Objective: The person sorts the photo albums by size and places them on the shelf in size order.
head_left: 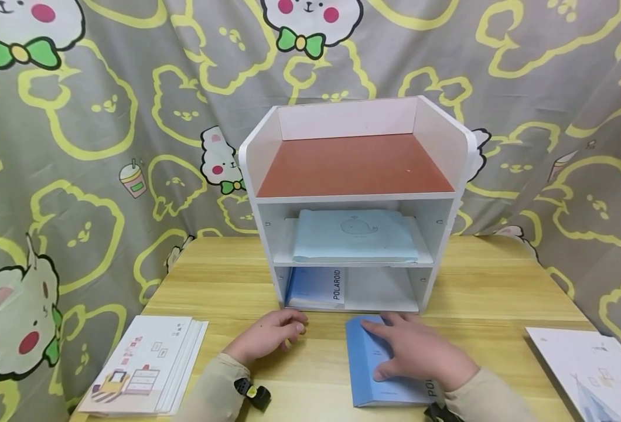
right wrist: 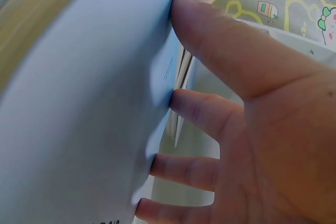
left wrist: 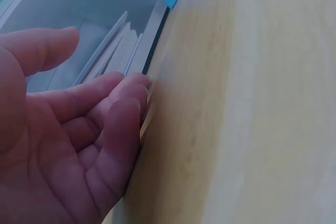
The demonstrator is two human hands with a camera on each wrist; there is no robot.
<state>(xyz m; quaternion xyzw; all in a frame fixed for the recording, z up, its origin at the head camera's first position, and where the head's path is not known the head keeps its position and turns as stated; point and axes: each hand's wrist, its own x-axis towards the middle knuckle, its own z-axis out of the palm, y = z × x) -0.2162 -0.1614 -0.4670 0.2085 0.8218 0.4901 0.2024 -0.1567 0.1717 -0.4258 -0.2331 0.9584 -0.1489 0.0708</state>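
From beige sleeves [head_left: 492,398] nearest the camera, spreads right grip [head_left: 418,351] over blue book [head_left: 362,366] on desk [head_left: 318,366], touching, not clasping; holds left grip [head_left: 270,336] loosely curled, empty, before shelf unit [head_left: 438,237]. Probably mid-shelving; seems to need pinching, lifting, then sliding in beside shelved POLAROID book [head_left: 314,285].

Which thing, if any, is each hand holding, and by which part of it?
Nothing appears gripped: the right hand rests, spread open, on the cover of the blue book lettered "POL", and the left hand is empty.
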